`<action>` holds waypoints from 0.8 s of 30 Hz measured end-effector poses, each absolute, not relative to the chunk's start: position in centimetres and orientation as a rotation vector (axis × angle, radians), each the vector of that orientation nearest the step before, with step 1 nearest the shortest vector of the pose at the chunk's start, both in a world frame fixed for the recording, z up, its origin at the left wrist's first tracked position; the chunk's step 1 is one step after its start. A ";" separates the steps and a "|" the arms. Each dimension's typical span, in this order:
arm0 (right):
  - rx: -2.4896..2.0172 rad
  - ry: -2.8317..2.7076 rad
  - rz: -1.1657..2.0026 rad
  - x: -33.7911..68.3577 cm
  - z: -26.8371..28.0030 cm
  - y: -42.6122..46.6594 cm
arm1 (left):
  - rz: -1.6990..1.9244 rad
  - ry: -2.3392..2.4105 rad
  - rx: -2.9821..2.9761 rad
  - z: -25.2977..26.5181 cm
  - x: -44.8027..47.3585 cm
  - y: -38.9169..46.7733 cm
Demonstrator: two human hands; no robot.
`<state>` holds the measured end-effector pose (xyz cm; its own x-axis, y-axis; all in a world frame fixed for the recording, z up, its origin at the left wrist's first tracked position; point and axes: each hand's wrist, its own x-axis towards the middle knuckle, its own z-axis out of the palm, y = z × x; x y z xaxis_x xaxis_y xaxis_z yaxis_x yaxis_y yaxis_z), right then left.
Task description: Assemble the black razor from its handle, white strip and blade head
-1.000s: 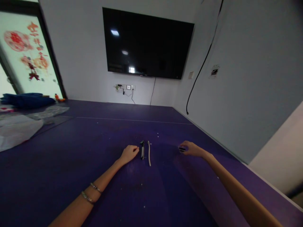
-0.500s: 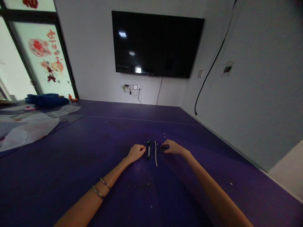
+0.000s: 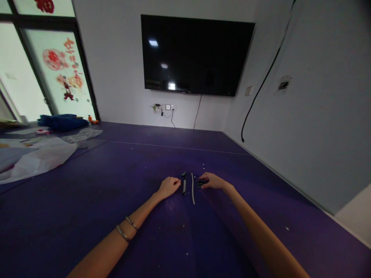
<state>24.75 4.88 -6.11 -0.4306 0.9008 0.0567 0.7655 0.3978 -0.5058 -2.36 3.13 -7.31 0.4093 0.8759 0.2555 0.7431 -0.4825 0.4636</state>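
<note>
My left hand [image 3: 169, 187] rests on the purple surface with its fingers curled closed; whether anything is inside them is hidden. Just right of its fingertips lies a slim black-and-grey object [image 3: 184, 186], shaped like a razor, with a short crosspiece at its far end. Beside that is a thin, slightly bent grey strip [image 3: 193, 189], lying lengthwise away from me. My right hand [image 3: 213, 180], thumb and fingers closed, grips a small black object [image 3: 200, 183] to the right of the strip. The fingers cover part of it, and its kind is too small to tell.
The purple surface [image 3: 139, 166] reaches to the wall, with small white specks on it. Clear plastic sheeting [image 3: 46, 156] and a folded blue cloth [image 3: 63, 122] lie at the left. A black cable [image 3: 262, 83] hangs along the right wall; a television [image 3: 197, 56] is mounted ahead.
The whole view has shifted slightly, so everything appears a little farther right. Both hands keep nearly the same pose beside the same objects.
</note>
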 end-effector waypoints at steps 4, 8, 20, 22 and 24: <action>-1.441 -2.302 0.629 24.6 -5.8 4.6 | 0.692 1.412 2.393 -7.3 -2.4 3.1; -1.449 -2.258 0.689 24.6 -5.4 4.2 | 0.703 1.404 2.392 -7.3 -2.4 3.1; -1.490 -1.978 0.238 28.5 -7.7 3.1 | 0.819 1.591 2.295 -7.0 -3.1 3.9; -1.540 -1.965 0.128 29.7 -8.7 2.3 | 0.848 1.745 2.266 -6.8 -3.8 4.4; -1.578 -1.988 0.076 30.7 -9.6 1.5 | 0.867 1.842 2.280 -6.6 -4.9 5.0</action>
